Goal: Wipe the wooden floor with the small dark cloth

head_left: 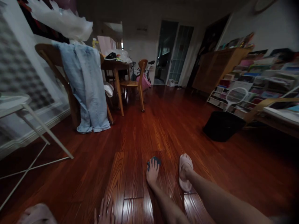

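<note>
My left hand [105, 214] shows at the bottom edge, fingers spread and resting on the red wooden floor [140, 133], holding nothing. A blurred pale pink object [37, 215] lies just left of it. My right hand is out of the picture. My legs stretch out ahead of me. The bare foot [152, 174] has its toes against a small dark blue object [154, 161]. The other foot wears a pink slipper [185, 174].
A white folding table [14, 104] stands at the left. Light blue jeans [87, 90] hang over a wooden chair, with a cluttered wooden table [115, 66] and a second chair [136, 83] behind. A black bag [221, 126], a racket [234, 96] and low shelves [257, 81] sit at the right.
</note>
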`<control>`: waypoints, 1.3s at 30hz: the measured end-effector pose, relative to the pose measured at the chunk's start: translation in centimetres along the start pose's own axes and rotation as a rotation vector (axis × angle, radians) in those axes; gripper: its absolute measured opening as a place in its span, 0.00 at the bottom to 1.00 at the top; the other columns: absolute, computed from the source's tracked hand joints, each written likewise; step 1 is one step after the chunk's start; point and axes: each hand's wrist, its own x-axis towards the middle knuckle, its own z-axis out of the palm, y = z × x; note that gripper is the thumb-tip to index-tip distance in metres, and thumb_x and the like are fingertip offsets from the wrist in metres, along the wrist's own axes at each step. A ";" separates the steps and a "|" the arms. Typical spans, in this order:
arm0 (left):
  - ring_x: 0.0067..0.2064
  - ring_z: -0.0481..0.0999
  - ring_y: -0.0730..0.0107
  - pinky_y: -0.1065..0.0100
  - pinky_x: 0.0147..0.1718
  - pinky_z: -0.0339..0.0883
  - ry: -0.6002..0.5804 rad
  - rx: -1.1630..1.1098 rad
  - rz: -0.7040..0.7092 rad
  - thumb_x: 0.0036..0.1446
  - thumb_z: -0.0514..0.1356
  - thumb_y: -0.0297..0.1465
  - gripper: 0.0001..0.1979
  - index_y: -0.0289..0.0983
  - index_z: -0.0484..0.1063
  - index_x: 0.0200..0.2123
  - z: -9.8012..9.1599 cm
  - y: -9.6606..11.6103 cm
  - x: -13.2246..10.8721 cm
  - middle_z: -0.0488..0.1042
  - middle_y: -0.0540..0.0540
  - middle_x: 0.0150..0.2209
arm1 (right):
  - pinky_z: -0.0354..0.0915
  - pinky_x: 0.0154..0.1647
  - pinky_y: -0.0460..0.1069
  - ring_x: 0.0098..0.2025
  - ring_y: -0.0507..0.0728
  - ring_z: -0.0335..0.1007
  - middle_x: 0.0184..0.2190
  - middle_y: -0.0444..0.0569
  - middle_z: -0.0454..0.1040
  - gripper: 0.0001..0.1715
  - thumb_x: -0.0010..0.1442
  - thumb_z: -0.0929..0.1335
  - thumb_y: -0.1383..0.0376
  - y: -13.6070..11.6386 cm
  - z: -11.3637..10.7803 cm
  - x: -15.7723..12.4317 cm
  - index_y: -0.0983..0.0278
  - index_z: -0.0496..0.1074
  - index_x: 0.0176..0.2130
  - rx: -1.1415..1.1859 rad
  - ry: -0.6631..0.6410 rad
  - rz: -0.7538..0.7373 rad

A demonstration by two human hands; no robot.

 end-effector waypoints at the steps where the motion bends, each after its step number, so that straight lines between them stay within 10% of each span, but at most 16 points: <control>1: 0.69 0.63 0.58 0.43 0.70 0.48 -0.010 0.000 0.004 0.58 0.48 0.29 0.28 0.47 0.69 0.61 -0.3 -0.1 -0.1 0.66 0.47 0.67 | 0.39 0.73 0.64 0.73 0.63 0.48 0.71 0.53 0.56 0.32 0.69 0.55 0.61 -2.6 0.6 -0.9 0.62 0.62 0.68 0.040 -0.037 -0.098; 6: 0.70 0.61 0.60 0.45 0.70 0.49 -0.003 -0.026 0.007 0.60 0.47 0.28 0.30 0.46 0.64 0.65 -1.1 -0.1 -0.5 0.65 0.45 0.68 | 0.40 0.74 0.63 0.74 0.60 0.44 0.72 0.47 0.55 0.31 0.70 0.59 0.55 -13.4 3.0 -7.0 0.55 0.59 0.69 0.242 -0.282 -0.664; 11: 0.72 0.57 0.58 0.44 0.70 0.49 -0.035 -0.048 0.007 0.61 0.46 0.26 0.31 0.45 0.59 0.67 -1.3 0.0 -0.7 0.60 0.44 0.70 | 0.39 0.74 0.59 0.74 0.56 0.44 0.72 0.45 0.56 0.33 0.69 0.61 0.53 -15.9 2.0 -6.8 0.53 0.58 0.69 0.292 -0.490 -1.080; 15: 0.74 0.51 0.55 0.40 0.71 0.44 -0.070 -0.101 0.004 0.60 0.47 0.27 0.33 0.46 0.54 0.69 -1.7 -0.1 -0.9 0.58 0.46 0.72 | 0.40 0.73 0.52 0.72 0.51 0.47 0.70 0.38 0.59 0.31 0.67 0.63 0.55 -11.7 0.2 0.2 0.47 0.61 0.67 0.121 -0.434 -0.926; 20: 0.74 0.50 0.54 0.41 0.68 0.51 -0.079 -0.157 0.007 0.58 0.50 0.29 0.34 0.56 0.56 0.68 -1.5 -0.7 -1.1 0.60 0.55 0.71 | 0.37 0.72 0.62 0.73 0.59 0.45 0.71 0.54 0.57 0.33 0.68 0.54 0.63 -1.5 -2.4 7.3 0.62 0.59 0.69 -0.017 -0.242 -0.472; 27: 0.73 0.52 0.48 0.38 0.67 0.52 -0.054 -0.188 0.004 0.55 0.53 0.31 0.34 0.56 0.62 0.66 -1.2 -0.7 -1.0 0.60 0.53 0.71 | 0.39 0.71 0.64 0.73 0.63 0.45 0.70 0.58 0.58 0.37 0.68 0.50 0.59 10.3 -3.0 5.4 0.67 0.60 0.69 -0.135 0.015 -0.099; 33: 0.72 0.54 0.48 0.39 0.64 0.56 -0.066 -0.198 0.018 0.55 0.54 0.32 0.34 0.62 0.62 0.64 -1.8 -0.5 -0.9 0.61 0.58 0.70 | 0.39 0.71 0.67 0.72 0.67 0.47 0.69 0.60 0.59 0.39 0.68 0.49 0.56 8.7 -0.6 1.4 0.68 0.61 0.69 -0.113 0.079 -0.010; 39: 0.73 0.52 0.46 0.36 0.64 0.57 -0.085 -0.150 0.063 0.56 0.56 0.36 0.32 0.68 0.62 0.62 -1.5 -1.5 -0.2 0.58 0.65 0.71 | 0.40 0.73 0.68 0.74 0.65 0.46 0.72 0.50 0.55 0.35 0.68 0.55 0.54 1.9 1.2 -7.3 0.59 0.59 0.70 0.063 -0.124 -0.365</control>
